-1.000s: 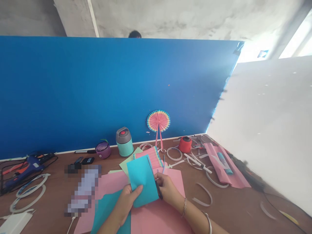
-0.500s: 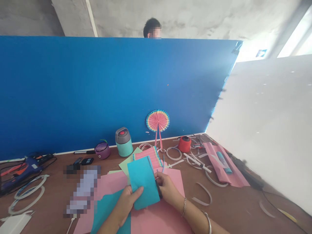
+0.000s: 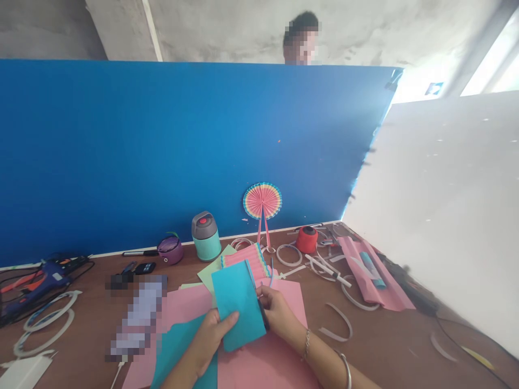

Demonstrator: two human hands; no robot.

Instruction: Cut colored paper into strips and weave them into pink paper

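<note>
Blue sheet (image 3: 238,305): held up at the near middle, above the pink paper (image 3: 263,370), its far edge overlapping the view of the pleated paper (image 3: 248,258).
Left hand (image 3: 211,332): closed on the sheet's left side, thumb laid across the face; tautness is wanted here, ideally without a crease being pressed in.
Right hand (image 3: 279,312): closed around a dark tool (image 3: 266,320), apparently scissors, at the right edge; the blades cannot be made out.
Narrow strip (image 3: 251,274): seen along that edge, toward the far corner; an even width is probably best served by short, straight snips.
</note>
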